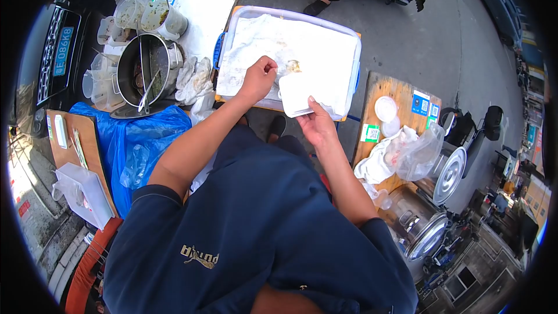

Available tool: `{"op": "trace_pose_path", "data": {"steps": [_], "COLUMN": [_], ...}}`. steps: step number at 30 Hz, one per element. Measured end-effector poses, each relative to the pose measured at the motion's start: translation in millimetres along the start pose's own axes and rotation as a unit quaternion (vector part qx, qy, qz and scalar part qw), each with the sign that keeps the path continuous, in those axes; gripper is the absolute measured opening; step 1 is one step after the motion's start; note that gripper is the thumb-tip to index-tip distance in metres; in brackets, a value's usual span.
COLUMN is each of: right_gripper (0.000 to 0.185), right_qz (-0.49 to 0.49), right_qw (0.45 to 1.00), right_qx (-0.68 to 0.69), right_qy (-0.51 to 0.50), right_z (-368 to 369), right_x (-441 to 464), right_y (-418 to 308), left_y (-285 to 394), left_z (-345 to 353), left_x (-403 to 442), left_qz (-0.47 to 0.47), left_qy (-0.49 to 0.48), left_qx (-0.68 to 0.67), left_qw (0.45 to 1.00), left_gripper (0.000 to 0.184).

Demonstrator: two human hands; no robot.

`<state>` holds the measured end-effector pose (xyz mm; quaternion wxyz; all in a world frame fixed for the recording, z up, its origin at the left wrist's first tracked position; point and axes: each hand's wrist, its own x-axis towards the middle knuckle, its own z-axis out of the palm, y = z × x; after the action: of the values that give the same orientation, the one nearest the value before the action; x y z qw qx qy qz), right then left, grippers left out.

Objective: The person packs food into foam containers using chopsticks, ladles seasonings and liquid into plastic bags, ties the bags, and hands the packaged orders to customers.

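My right hand (318, 122) grips a white square takeaway box (297, 94) by its near edge, thumb on top and fingers beneath. It is over the near side of a clear plastic tub (354, 52) lined with white cloth (319, 32). A small yellowish-brown food piece (292, 66) shows on the cloth just beyond the box. Left of the box, my left hand (260, 78) hovers over the cloth with thumb and fingers curled together in a pinch. Whatever the fingertips hold, if anything, cannot be made out.
On the left stand a large metal pot (177, 61) with a ladle and several plastic tubs of seasoning (165, 20). A blue plastic bag (125, 139) lies nearer. At right, a wooden table (378, 90) carries round lids, cloth, plastic bags and a metal-lidded jar (410, 212).
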<state>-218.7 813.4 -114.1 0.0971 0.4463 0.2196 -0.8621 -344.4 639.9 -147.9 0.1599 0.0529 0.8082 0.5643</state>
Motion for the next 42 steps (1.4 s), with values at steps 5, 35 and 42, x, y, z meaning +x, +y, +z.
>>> {"op": "trace_pose_path", "data": {"steps": [5, 35, 42], "right_gripper": [0.044, 0.015, 0.022], "right_qz": [-0.121, -0.422, -0.383], "right_qw": [0.985, 0.821, 0.801], "right_qx": [0.116, -0.381, -0.454], "right_qy": [0.036, -0.044, -0.072], "right_z": [9.3, 36.6, 27.9], "right_x": [13.4, -12.9, 19.9], "right_y": [-2.5, -133.3, -136.9], "left_y": [6.6, 99.2, 63.4], "left_z": [-5.8, -7.8, 12.3], "left_x": [-15.1, -24.3, -37.7], "left_qz": [0.014, -0.027, -0.057], "left_qy": [-0.019, -0.038, 0.054], "left_qx": [-0.081, -0.364, -0.392], "left_qw": [0.996, 0.93, 0.917], "left_gripper": [0.01, 0.011, 0.013]}}
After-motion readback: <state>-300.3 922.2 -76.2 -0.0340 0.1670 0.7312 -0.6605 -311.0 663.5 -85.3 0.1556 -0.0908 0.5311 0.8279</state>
